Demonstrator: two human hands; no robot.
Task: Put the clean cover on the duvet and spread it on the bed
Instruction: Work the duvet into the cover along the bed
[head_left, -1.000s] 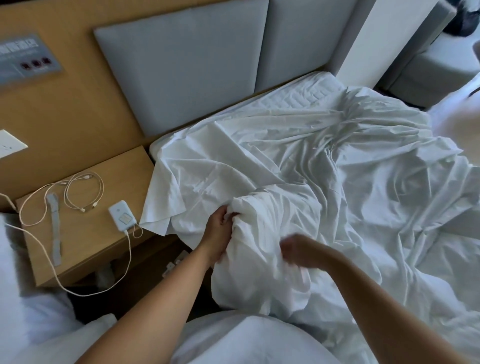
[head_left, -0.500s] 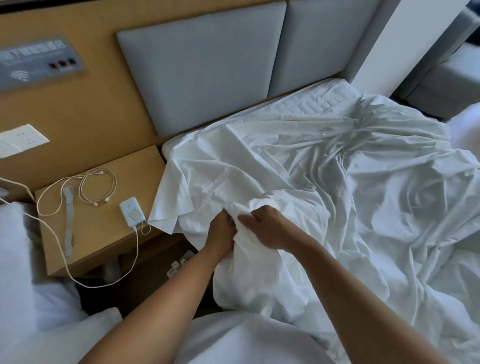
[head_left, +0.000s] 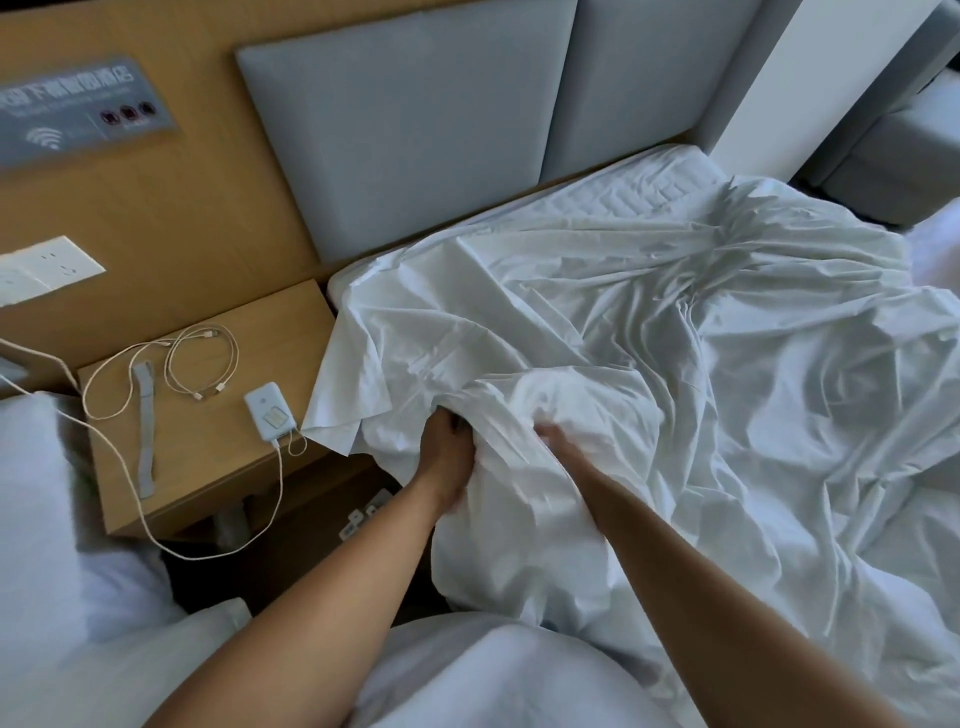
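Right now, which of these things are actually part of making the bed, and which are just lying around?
In the job: white duvet cover, bunched in the left hand; right hand, half buried in its folds; bed.
Lying about: bedside table, coiled cables, white charger, grey strap, wall socket.

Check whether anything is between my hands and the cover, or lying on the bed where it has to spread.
Nothing visible. The left hand grips the cover; the right hand, blurred, is in its folds. The bed holds only that crumpled fabric. The charger and cables lie on the nightstand, off the bed.
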